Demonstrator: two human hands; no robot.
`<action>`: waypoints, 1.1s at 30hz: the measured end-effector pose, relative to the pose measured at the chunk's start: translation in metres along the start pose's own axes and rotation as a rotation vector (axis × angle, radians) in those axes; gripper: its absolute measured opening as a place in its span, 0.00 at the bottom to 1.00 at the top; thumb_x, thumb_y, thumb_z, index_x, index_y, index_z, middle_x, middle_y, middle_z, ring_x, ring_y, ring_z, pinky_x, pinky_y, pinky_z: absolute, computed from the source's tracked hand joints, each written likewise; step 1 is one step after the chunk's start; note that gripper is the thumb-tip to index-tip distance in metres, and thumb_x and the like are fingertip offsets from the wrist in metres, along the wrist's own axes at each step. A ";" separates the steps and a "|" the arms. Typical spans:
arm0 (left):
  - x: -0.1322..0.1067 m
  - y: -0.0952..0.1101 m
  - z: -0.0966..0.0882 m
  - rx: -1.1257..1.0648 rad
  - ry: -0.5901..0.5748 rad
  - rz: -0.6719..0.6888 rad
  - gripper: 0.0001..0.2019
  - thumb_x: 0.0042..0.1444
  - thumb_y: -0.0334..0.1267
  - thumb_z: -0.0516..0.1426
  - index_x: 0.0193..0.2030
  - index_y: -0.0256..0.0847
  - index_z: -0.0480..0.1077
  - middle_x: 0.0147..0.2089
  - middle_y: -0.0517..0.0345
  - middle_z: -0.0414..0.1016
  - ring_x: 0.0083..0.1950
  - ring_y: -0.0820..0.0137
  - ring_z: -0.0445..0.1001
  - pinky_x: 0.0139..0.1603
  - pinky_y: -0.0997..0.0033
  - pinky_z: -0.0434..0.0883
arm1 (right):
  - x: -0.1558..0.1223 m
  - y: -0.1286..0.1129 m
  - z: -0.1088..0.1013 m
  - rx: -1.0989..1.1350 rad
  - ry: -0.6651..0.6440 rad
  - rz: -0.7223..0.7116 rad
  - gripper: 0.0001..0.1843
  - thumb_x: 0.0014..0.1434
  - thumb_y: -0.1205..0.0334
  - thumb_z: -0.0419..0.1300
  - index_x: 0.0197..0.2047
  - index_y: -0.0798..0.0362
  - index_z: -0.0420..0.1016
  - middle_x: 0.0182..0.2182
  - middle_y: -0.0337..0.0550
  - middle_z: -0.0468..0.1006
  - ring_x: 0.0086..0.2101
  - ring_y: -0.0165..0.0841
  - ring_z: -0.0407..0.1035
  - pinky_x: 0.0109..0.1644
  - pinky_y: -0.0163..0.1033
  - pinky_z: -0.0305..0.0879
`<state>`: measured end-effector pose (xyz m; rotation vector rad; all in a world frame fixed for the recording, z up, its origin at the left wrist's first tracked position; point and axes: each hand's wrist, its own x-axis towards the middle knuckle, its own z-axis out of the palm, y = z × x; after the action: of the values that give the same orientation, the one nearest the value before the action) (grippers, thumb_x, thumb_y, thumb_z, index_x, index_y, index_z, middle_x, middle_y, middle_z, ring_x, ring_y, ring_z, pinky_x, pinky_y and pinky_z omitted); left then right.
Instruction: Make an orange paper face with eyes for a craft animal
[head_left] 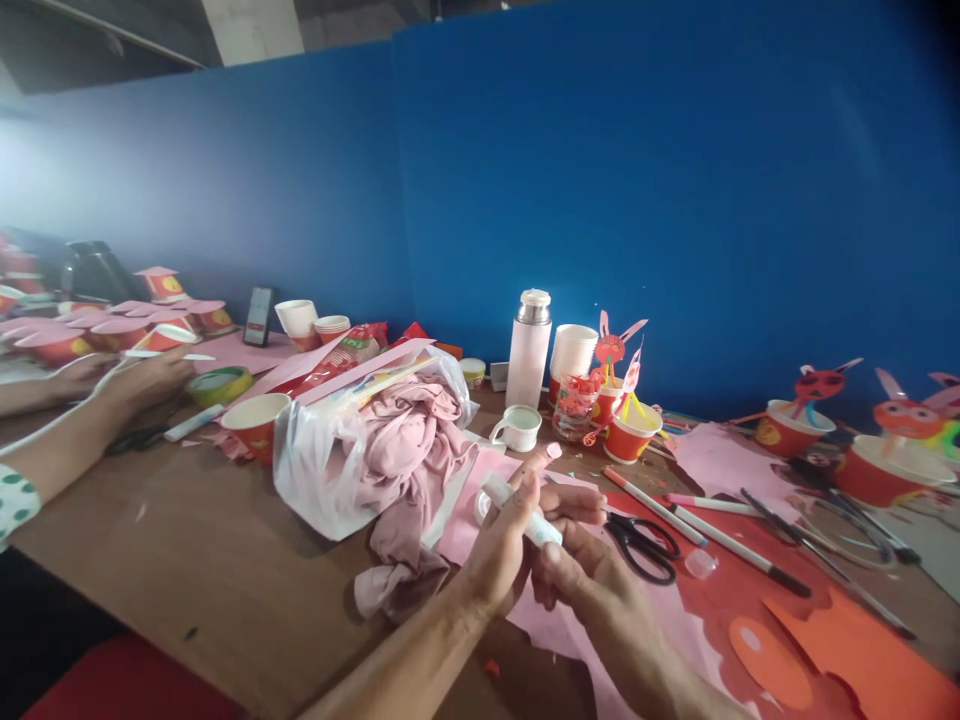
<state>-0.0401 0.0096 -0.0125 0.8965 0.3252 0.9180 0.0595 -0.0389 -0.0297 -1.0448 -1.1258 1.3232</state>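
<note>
Brown surface (300, 620) first, its front edge slanting away on the left down toward the bottom of the view, a co-worker's dotted sleeve (16, 500) reaching over that end. Moving right, a stretch of wood runs from that edge up to the white plastic bag (319, 490), pink cloth (409, 430) spilling out of it toward the left grip (499, 565). Past the hands it's tight: black-handled scissors (649, 550) just beside the right grip (600, 575), then markers (739, 550) strewn over red paper (716, 600), and a red cup (874, 478) farther right. Blue wall (562, 180) closes off the back.

And now the white tube (540, 528): short, slim, pale bluish marking on its side, tilted with its upper end to the left; that end is too blurred to make out.

It's held up over pink paper (570, 640), right between the two hands. Left grip is closed on it, thumb laid across the middle; right grip pinches the lower end, thumb pressed against it.
</note>
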 end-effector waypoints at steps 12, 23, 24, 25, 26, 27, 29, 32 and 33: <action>-0.001 0.000 0.001 0.010 0.001 0.027 0.41 0.54 0.56 0.51 0.67 0.40 0.35 0.43 0.40 0.74 0.31 0.62 0.77 0.13 0.79 0.66 | 0.000 0.008 -0.004 0.046 -0.032 0.065 0.19 0.54 0.48 0.59 0.26 0.56 0.67 0.20 0.37 0.67 0.23 0.25 0.58 0.28 0.32 0.54; -0.002 -0.004 -0.003 0.041 -0.029 -0.031 0.38 0.56 0.56 0.49 0.66 0.43 0.36 0.42 0.44 0.75 0.22 0.69 0.74 0.10 0.80 0.65 | -0.001 0.006 0.000 0.190 -0.037 0.103 0.19 0.55 0.43 0.55 0.32 0.52 0.61 0.18 0.32 0.64 0.18 0.24 0.54 0.23 0.32 0.47; -0.001 -0.005 -0.004 0.037 -0.024 -0.015 0.38 0.56 0.56 0.49 0.66 0.43 0.36 0.42 0.43 0.75 0.22 0.68 0.74 0.10 0.79 0.65 | -0.001 0.006 -0.001 0.133 -0.041 0.069 0.20 0.55 0.43 0.55 0.30 0.53 0.63 0.19 0.34 0.64 0.20 0.24 0.55 0.24 0.32 0.48; -0.001 -0.005 -0.004 0.030 -0.016 0.002 0.38 0.56 0.56 0.49 0.67 0.42 0.36 0.41 0.42 0.75 0.23 0.68 0.74 0.09 0.79 0.65 | -0.001 0.006 -0.002 0.082 -0.048 0.045 0.20 0.55 0.44 0.56 0.28 0.55 0.64 0.19 0.35 0.64 0.21 0.25 0.55 0.26 0.33 0.50; -0.001 -0.005 -0.004 0.023 -0.010 0.012 0.38 0.56 0.56 0.49 0.67 0.42 0.36 0.41 0.42 0.75 0.23 0.67 0.74 0.09 0.79 0.65 | -0.001 0.006 -0.003 0.046 -0.051 0.035 0.21 0.54 0.45 0.57 0.27 0.55 0.64 0.19 0.35 0.64 0.23 0.25 0.56 0.28 0.33 0.51; -0.001 -0.005 -0.003 0.018 -0.005 0.014 0.38 0.56 0.56 0.49 0.67 0.41 0.37 0.41 0.41 0.75 0.24 0.67 0.75 0.09 0.80 0.64 | -0.001 0.006 -0.003 0.032 -0.051 0.037 0.21 0.53 0.45 0.59 0.25 0.56 0.64 0.19 0.36 0.64 0.23 0.25 0.56 0.28 0.33 0.51; -0.001 -0.005 -0.003 0.024 -0.004 -0.003 0.38 0.56 0.56 0.49 0.67 0.40 0.37 0.41 0.41 0.75 0.24 0.66 0.75 0.09 0.81 0.63 | 0.001 0.007 -0.001 0.099 -0.054 0.074 0.23 0.50 0.42 0.60 0.25 0.55 0.64 0.18 0.35 0.64 0.21 0.24 0.56 0.26 0.32 0.51; -0.002 -0.005 -0.004 0.044 -0.029 -0.045 0.39 0.56 0.57 0.49 0.67 0.40 0.37 0.40 0.43 0.75 0.21 0.68 0.74 0.08 0.80 0.64 | 0.005 0.009 0.002 0.271 -0.054 0.174 0.25 0.51 0.36 0.54 0.32 0.52 0.62 0.16 0.32 0.64 0.15 0.23 0.55 0.19 0.30 0.47; -0.002 -0.006 -0.004 0.046 -0.041 -0.055 0.39 0.56 0.57 0.48 0.67 0.40 0.37 0.40 0.44 0.74 0.20 0.69 0.73 0.08 0.80 0.63 | 0.005 0.009 0.003 0.298 -0.035 0.200 0.25 0.52 0.36 0.53 0.35 0.51 0.61 0.15 0.31 0.64 0.14 0.24 0.54 0.17 0.30 0.44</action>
<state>-0.0408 0.0083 -0.0195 0.9434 0.3356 0.8428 0.0544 -0.0338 -0.0379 -0.9330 -0.8320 1.6173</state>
